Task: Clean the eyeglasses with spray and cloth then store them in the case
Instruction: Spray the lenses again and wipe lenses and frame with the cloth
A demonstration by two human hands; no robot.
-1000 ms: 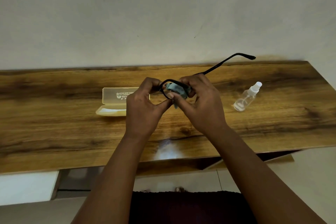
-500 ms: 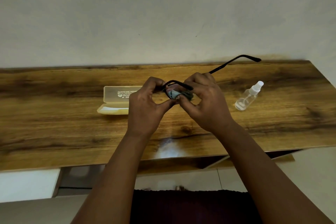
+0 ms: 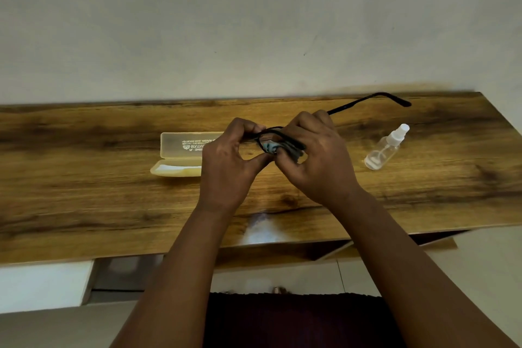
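Black-framed eyeglasses [image 3: 367,99] are held above the middle of the wooden table [image 3: 84,192], one temple arm sticking out to the upper right. My left hand [image 3: 226,167] pinches the frame's left side between fingers and thumb. My right hand [image 3: 319,161] pinches a small blue-grey cloth [image 3: 269,147] against a lens. The lenses are mostly hidden by my fingers. A pale yellow translucent case [image 3: 180,158] lies open on the table behind my left hand. A small clear spray bottle [image 3: 385,148] lies tilted on the table to the right.
The table runs along a plain pale wall [image 3: 254,22]. Its front edge is near my forearms, with a lower shelf [image 3: 324,251] and light floor below. A white unit [image 3: 42,285] sits at lower left.
Both hands have stayed together at the glasses and shifted slightly. My right fingers have worked the cloth over the lens, and the temple arm has tilted a little lower to the right.
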